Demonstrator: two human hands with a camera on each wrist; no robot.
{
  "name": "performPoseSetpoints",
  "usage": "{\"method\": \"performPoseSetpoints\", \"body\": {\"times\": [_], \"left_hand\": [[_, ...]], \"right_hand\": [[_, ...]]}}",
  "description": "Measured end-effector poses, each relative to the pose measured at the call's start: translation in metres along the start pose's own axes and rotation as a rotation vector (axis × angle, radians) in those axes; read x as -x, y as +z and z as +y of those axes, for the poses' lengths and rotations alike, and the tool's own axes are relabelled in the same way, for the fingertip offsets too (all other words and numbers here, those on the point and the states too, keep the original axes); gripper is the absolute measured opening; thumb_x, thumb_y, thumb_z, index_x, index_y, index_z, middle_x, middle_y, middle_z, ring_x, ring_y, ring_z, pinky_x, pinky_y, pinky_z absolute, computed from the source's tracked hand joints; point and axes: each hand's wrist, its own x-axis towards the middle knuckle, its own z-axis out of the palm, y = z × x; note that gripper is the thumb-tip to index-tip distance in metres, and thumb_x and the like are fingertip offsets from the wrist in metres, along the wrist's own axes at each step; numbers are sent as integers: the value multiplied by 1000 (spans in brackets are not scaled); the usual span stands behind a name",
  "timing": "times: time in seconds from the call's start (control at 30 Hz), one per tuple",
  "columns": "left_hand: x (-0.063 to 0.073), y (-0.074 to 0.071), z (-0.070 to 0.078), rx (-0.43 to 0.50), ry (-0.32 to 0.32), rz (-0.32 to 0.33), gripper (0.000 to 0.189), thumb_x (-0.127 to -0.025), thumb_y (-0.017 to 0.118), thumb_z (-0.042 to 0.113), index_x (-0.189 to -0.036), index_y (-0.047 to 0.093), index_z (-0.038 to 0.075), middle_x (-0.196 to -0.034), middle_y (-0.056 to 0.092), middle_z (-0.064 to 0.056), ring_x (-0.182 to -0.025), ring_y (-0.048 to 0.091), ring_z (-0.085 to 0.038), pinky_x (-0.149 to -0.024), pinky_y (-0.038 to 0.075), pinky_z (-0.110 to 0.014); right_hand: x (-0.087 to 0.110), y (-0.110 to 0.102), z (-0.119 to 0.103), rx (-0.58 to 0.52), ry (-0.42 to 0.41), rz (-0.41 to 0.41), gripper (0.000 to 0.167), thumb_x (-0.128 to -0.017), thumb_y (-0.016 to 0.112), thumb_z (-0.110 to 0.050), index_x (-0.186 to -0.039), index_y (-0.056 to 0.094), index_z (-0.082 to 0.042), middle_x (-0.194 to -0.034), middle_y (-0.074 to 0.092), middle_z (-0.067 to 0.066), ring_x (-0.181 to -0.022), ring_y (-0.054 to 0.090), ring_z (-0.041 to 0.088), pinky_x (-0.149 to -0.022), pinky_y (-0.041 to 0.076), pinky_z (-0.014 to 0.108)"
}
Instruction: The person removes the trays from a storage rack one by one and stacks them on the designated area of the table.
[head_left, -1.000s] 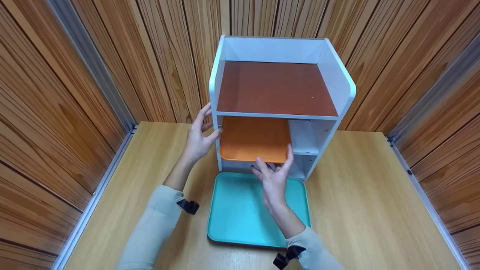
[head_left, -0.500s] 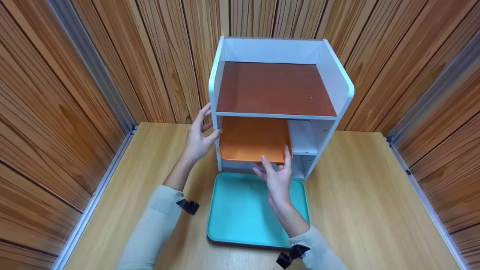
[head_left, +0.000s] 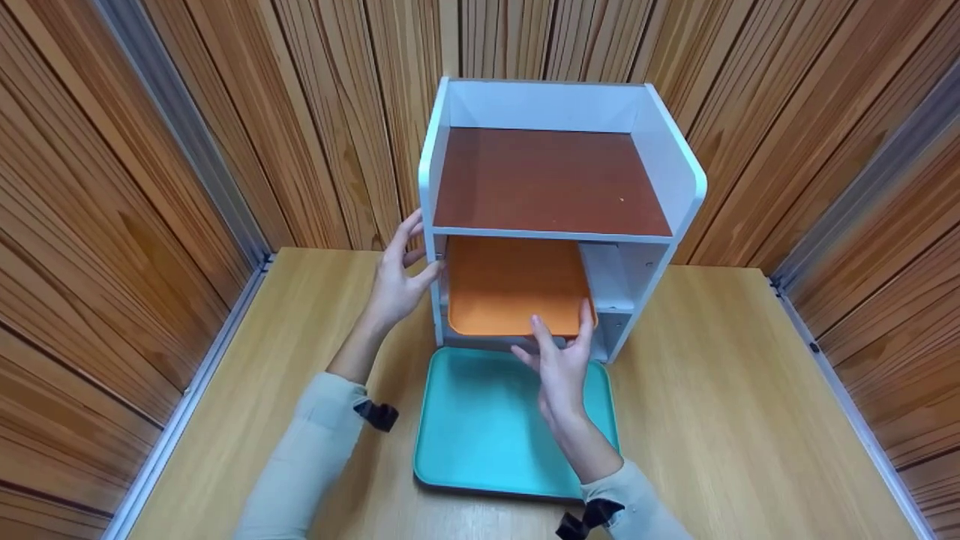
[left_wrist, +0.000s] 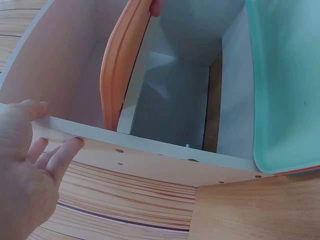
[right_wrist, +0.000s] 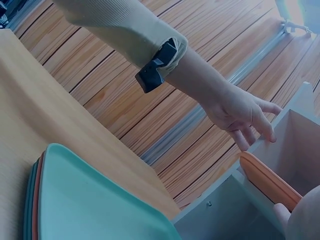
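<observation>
An orange tray [head_left: 517,289] lies in the middle compartment of a white shelf unit [head_left: 551,234], its front edge jutting out a little. My right hand [head_left: 564,375] holds that tray near its front right corner, one finger along the right edge. My left hand [head_left: 397,285] grips the unit's left side panel, thumb at the front edge and fingers on the outer face; the left wrist view shows this hand [left_wrist: 27,165] too. Below the opening, a teal tray [head_left: 495,427] tops a stack of trays, whose layered edges [right_wrist: 36,200] show in the right wrist view.
The unit's top shelf [head_left: 551,180] has a brown surface and raised white sides. Wood-patterned walls [head_left: 330,112] with grey metal rails [head_left: 187,135] enclose the wooden table [head_left: 750,390] at the back and both sides.
The orange tray has come slightly forward and to the right, with my right hand moving along at its front corner. My left hand keeps its grip on the side panel.
</observation>
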Motion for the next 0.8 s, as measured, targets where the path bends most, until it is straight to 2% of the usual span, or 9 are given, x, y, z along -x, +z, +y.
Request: {"method": "performPoseSetpoints", "body": {"times": [0.13, 0.23, 0.33, 0.43, 0.57, 0.67, 0.8], "left_hand": [[1, 1, -1, -5, 2, -1, 80, -106, 72, 0, -176, 37, 19, -169, 50, -21, -153, 60, -53, -114, 62, -65], [1, 1, -1, -6, 10, -2, 80, -106, 72, 1, -175, 37, 19, -169, 50, -21, -153, 59, -53, -115, 62, -64], [0, 1, -1, -9, 12, -1, 79, -107, 72, 1, -175, 37, 19, -169, 50, -21, -154, 59, -54, -114, 62, -64], [0, 1, -2, -11, 11, 0, 79, -107, 72, 1, -175, 38, 20, -168, 51, -20, -154, 58, -54, -115, 62, -64], [0, 0, -3, -10, 21, 6, 79, -106, 73, 1, -175, 38, 18, -168, 52, -21, -153, 59, -55, -114, 62, -63], [-1, 0, -3, -6, 29, 11, 79, -105, 74, 0, -174, 39, 16, -167, 52, -22, -151, 60, -56, -114, 63, -63], [-1, 0, -1, 0, 36, 15, 80, -104, 75, -2, -174, 39, 13, -167, 52, -24, -150, 60, -58, -114, 62, -65]], "right_hand": [[4, -2, -1, -8, -16, 29, 95, -111, 69, -10, -181, 8, -30, -186, 11, 10, -147, 60, 40, -87, 73, 35], [5, -4, -1, -34, -41, 35, 97, -110, 69, -5, -180, 6, -32, -184, 16, 11, -153, 54, 43, -89, 73, 38], [5, -6, -3, -68, -82, 29, 100, -110, 66, 0, -179, 3, -35, -181, 21, 13, -154, 50, 42, -89, 73, 39], [4, -9, -4, -105, -113, 39, 103, -110, 63, 6, -178, -2, -36, -178, 22, 12, -148, 54, 41, -85, 74, 38], [2, -15, -6, -141, -125, 53, 106, -110, 58, 10, -178, -9, -36, -179, 19, 8, -148, 53, 40, -84, 74, 38], [2, -19, -7, -153, -127, 57, 107, -109, 57, 11, -177, -11, -38, -178, 20, 7, -150, 50, 35, -84, 74, 37], [1, -26, -10, -148, -134, 59, 107, -109, 57, 10, -178, -10, -37, -174, 26, 7, -145, 54, 31, -81, 74, 35]]}}
